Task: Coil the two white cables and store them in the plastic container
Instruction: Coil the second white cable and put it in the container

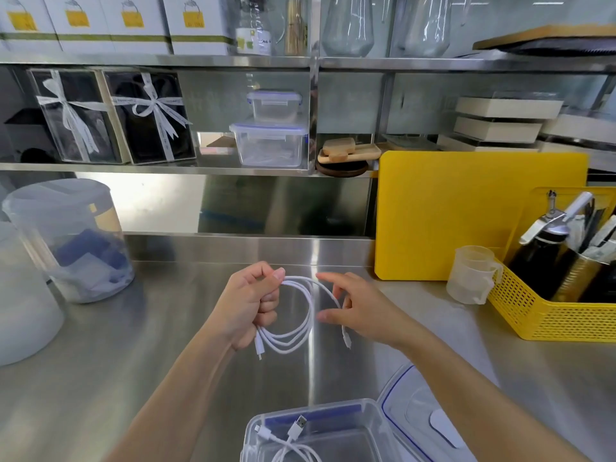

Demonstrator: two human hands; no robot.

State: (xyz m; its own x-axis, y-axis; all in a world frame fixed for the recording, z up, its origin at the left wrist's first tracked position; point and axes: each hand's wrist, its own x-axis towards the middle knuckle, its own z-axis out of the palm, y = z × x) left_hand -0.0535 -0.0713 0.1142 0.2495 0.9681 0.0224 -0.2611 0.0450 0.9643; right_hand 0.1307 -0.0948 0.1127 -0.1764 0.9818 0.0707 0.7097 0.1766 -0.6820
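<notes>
Above the steel counter, my left hand (252, 305) pinches a white cable (301, 323) that hangs in a few loose loops, both plug ends dangling below. My right hand (358, 310) is just right of the loops, fingers apart; the outer strand runs through them. A clear plastic container (373, 428) stands open at the near edge, under my arms. A second white cable (293, 441) lies coiled inside it, its USB plug pointing up. The container's lid (420, 415), blue-trimmed, lies right beside it.
A yellow cutting board (473, 215) leans on the back wall at right, with a small clear measuring cup (471, 275) and a yellow perforated basket (550, 315) of utensils in front. Large translucent tubs (71, 238) stand at left. Shelves above hold boxes and containers.
</notes>
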